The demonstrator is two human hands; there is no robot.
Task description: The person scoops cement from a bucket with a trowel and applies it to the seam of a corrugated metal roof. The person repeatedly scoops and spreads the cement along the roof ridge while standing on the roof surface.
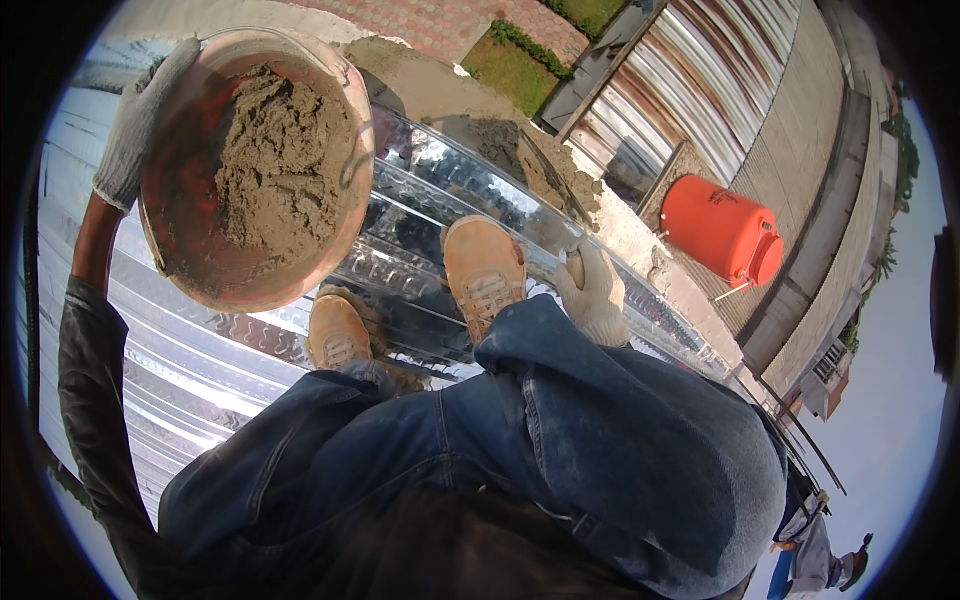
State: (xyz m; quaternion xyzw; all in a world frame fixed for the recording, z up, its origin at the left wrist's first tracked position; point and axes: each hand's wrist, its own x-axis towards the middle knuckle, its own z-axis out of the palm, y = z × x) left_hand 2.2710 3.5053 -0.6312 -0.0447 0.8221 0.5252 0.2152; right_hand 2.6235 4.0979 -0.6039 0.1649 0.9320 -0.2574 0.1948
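Observation:
At the upper left, a mortar-smeared reddish bucket (180, 200) is tipped so that its mouth faces me. A lump of wet grey-brown mortar (285, 165) fills the right part of its inside. My left hand (145, 125), in a pale knitted glove, is closed on the bucket's left rim; some fingertips are hidden. My right hand (595, 300), gloved too, sits beside my right knee, wrapped round the light handle of a trowel (575, 268). Past the hand, a dark thin part reaches toward spread mortar (495, 145) on the wall top; the blade is hard to make out.
My dusty tan shoes (485, 270) stand on shiny ribbed metal sheeting (200, 370). The mortared wall edge (680, 290) runs diagonally along my right. Beyond it are an orange tank (715, 230), corrugated roofing (720, 70) and paving below. Another person (815, 555) is at the lower right.

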